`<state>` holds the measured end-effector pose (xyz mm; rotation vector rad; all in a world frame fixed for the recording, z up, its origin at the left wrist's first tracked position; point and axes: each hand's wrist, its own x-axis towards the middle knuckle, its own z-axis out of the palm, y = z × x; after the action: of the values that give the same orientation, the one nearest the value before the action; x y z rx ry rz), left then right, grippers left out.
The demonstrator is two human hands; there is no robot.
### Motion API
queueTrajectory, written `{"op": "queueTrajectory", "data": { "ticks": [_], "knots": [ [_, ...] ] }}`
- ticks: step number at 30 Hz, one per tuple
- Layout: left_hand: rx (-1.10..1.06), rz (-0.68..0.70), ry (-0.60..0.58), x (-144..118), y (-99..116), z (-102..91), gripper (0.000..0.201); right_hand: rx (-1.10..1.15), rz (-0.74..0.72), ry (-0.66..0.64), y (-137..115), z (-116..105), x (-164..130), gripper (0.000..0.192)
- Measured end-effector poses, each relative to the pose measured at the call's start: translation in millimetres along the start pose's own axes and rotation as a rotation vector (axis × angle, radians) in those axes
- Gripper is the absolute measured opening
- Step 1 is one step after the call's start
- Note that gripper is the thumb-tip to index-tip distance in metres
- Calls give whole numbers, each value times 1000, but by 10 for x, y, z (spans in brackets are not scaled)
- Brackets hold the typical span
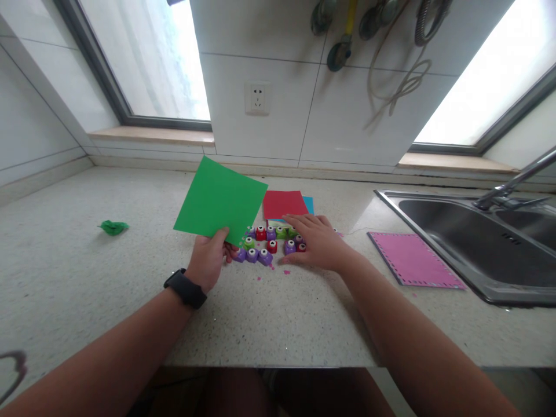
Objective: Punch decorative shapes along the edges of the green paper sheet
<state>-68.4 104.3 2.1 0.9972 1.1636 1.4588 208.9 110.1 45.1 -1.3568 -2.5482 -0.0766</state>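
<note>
A square sheet of green paper (221, 200) is pinched by its lower edge in my left hand (211, 258), thumb on top. Small punched holes show near its lower right corner. Below and beside that corner stand several small craft punches, among them a purple punch (264, 256), a red punch (271, 247) and a green punch (249, 243). My right hand (315, 242) is spread over the right end of this group, thumb and fingers apart; it partly hides the punches there. Pink paper bits (286, 272) lie in front of the punches.
Red paper (284, 204) overlaps blue paper (308, 204) behind the punches. Pink paper with a punched border (417, 260) lies beside the steel sink (434, 295). A crumpled green piece (113, 227) rests at left on the speckled counter (143, 260).
</note>
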Motion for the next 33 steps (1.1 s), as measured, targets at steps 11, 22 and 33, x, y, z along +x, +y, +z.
{"op": "queueTrajectory", "data": {
  "ticks": [11,22,33],
  "knots": [
    [-5,-6,-5,-14,7,-1,24,-36,70,-152,-68,201,-213,114],
    [12,-5,33,4,4,0,26,424,85,-101,-66,-63,-212,109],
    [-19,-16,23,-27,39,24,24,392,-111,-193,51,-200,-191,42]
  ]
}}
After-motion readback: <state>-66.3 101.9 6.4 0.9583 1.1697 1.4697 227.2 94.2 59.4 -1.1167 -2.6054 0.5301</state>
